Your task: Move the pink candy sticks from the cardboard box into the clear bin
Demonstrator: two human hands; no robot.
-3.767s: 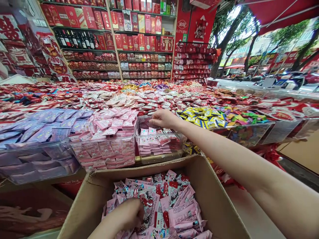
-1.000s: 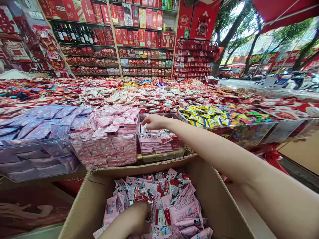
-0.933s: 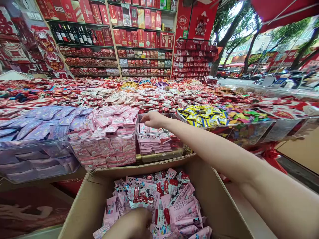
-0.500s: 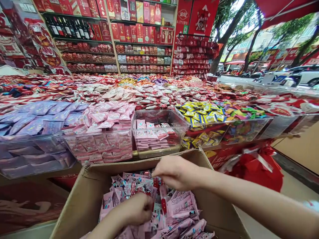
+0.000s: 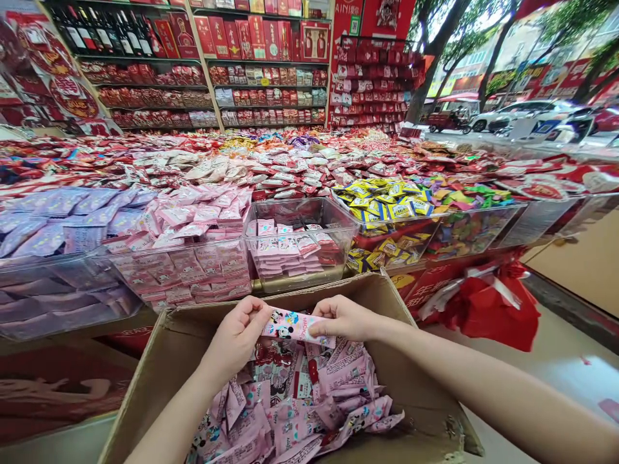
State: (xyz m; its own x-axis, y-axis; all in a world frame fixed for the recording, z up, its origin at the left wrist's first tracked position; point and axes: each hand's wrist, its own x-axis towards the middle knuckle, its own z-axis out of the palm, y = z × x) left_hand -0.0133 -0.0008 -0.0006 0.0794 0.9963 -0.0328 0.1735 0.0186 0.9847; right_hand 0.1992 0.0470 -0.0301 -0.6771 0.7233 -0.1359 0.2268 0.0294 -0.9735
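A pink candy packet with cartoon mouse prints is stretched flat between my two hands, over the cardboard box. My left hand pinches its left end. At the right end, the thumb and fingers of my right hand grip it. Below, inside the box, lies a loose heap of similar pink packets, with a few red ones among them. Just past the box stands a clear plastic bin, partly filled with pink and red packets in rows.
Left of that bin are heaped bins of pink packets and lilac packets. Yellow packets fill a bin to the right. A red bag rests at the right. Shelves with bottles stand behind.
Both hands have risen from the heap to the box's far side and now hold one packet between them. My left hand moved up and left. The view has tilted down slightly.
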